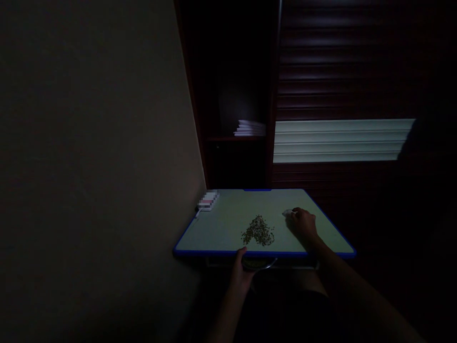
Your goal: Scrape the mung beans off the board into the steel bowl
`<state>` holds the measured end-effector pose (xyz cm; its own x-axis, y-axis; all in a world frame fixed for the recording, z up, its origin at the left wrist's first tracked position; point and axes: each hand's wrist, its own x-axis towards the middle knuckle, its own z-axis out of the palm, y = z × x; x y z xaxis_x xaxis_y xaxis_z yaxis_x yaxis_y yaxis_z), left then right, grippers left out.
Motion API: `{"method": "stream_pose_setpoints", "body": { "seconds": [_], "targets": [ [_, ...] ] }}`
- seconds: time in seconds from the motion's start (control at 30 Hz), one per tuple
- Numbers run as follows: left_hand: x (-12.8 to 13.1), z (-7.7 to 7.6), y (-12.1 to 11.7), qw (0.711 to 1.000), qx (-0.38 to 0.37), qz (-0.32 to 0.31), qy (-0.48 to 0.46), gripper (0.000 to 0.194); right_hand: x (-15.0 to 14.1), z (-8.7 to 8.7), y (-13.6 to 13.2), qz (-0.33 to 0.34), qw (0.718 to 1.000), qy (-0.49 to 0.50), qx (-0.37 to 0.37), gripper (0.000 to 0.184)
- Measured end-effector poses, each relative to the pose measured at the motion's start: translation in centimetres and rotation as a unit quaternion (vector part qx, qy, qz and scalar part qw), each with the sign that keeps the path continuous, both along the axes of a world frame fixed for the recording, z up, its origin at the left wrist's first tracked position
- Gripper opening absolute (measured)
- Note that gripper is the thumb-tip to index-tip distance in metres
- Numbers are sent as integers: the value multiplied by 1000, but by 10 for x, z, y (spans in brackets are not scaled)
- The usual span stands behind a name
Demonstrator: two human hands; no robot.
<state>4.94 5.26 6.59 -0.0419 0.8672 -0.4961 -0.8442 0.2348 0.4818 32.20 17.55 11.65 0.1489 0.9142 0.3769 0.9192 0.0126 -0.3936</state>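
Note:
A loose pile of small brownish grains (257, 231), perhaps seeds or beans, lies on the pale tabletop (221, 233) near its front edge. Just below that edge, my left hand (243, 274) grips a round bowl (266, 266) with a shiny rim, thumb up by the table's blue border. The bowl sits partly under the edge, and its inside is too dark to make out well. To the right of the pile, my right hand (305, 223) rests at the table with fingers pinched on a small crumpled whitish piece (287, 212), whose kind I cannot tell.
A white box-like item (209, 200), blurred out, sits at the table's back left corner beside the wall (107, 143). Behind stand a dark shelf with stacked white papers (250, 128) and a slatted dark cabinet door (332, 81). The room is dim.

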Motion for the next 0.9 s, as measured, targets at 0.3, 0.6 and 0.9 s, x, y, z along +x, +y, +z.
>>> {"method": "stream_pose_setpoints", "body": {
  "seconds": [0.3, 0.6, 0.9],
  "targets": [
    [0, -7, 3, 1000, 3, 6, 2, 22, 3, -2, -1, 6, 1000, 23, 5, 40],
    [0, -3, 0, 1000, 5, 4, -3, 25, 16, -12, 10, 17, 996, 90, 20, 40],
    [-1, -5, 2, 1000, 0, 12, 1, 23, 20, -22, 14, 42, 987, 150, 28, 38]
  ]
}}
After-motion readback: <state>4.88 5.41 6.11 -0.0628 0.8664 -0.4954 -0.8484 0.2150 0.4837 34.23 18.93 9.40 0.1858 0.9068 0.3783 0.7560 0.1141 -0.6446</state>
